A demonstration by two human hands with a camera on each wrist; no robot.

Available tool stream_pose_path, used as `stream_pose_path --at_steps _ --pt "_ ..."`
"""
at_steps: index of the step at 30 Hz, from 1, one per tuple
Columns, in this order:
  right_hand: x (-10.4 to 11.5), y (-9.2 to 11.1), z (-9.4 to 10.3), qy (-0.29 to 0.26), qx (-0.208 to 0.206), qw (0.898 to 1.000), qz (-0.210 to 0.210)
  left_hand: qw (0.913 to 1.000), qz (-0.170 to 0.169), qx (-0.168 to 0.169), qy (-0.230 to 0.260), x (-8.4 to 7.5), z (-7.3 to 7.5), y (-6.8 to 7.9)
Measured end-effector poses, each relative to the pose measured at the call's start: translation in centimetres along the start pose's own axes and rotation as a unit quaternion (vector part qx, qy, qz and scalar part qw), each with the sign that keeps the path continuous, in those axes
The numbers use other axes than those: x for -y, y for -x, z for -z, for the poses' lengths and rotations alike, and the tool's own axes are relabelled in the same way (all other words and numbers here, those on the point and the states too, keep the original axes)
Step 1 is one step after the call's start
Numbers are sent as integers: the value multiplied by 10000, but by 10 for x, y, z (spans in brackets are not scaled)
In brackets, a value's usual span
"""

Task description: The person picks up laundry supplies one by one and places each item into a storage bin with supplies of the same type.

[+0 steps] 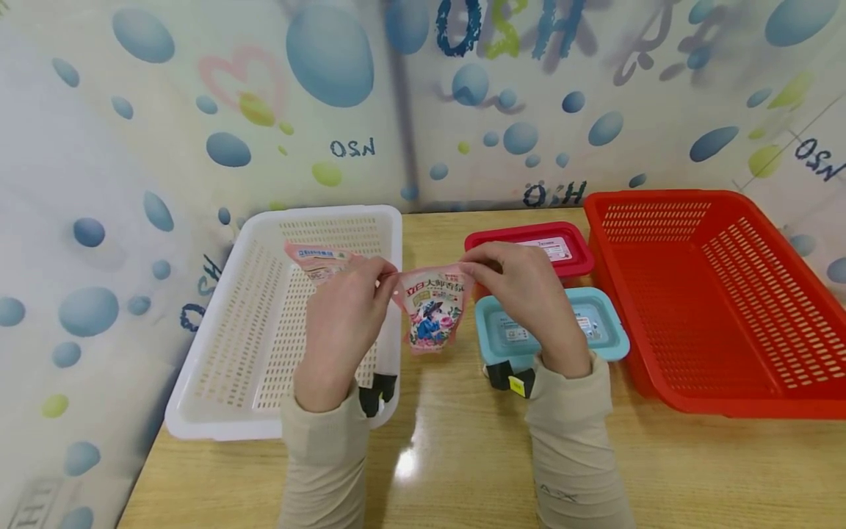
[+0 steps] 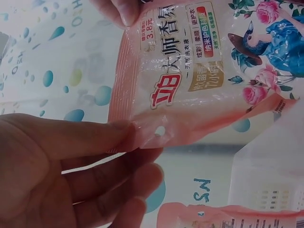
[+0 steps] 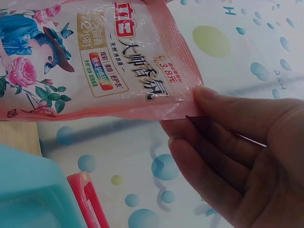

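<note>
Both hands hold up a pink laundry detergent pouch (image 1: 432, 312) by its top corners, printed side toward the head camera. The left hand (image 1: 346, 316) pinches the corner beside the small punched hole, thumb (image 2: 80, 137) against the front. At the opposite corner, the right hand (image 1: 522, 283) pinches the seal with its thumb (image 3: 237, 107) and fingers. The pouch hangs between the white basket and the blue container. A second pink pouch (image 1: 319, 257) shows beyond the left hand, overlapping the white basket in the head view; part of it is hidden by that hand.
A white slotted basket (image 1: 198, 375) stands on the left of the wooden table (image 1: 449, 455), a red basket (image 1: 687, 308) on the right. Between them are a light-blue lidded container (image 1: 615, 342) and, behind it, a red lidded container (image 1: 581, 253). A patterned wall (image 1: 423, 110) rises behind.
</note>
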State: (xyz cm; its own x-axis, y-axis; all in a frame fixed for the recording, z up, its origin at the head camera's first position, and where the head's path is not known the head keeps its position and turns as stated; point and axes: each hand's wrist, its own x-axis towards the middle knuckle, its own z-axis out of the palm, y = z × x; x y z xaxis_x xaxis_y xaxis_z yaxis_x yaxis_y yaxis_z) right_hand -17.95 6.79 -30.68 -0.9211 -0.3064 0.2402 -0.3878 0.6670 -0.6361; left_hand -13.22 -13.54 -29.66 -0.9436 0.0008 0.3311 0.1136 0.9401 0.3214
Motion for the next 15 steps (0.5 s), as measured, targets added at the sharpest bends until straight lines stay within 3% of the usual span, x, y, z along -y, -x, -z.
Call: stream_pose_path --at_steps 15 --pt "1 1 1 -12 -110 9999 92 9999 -53 -63 88 1 1 0"
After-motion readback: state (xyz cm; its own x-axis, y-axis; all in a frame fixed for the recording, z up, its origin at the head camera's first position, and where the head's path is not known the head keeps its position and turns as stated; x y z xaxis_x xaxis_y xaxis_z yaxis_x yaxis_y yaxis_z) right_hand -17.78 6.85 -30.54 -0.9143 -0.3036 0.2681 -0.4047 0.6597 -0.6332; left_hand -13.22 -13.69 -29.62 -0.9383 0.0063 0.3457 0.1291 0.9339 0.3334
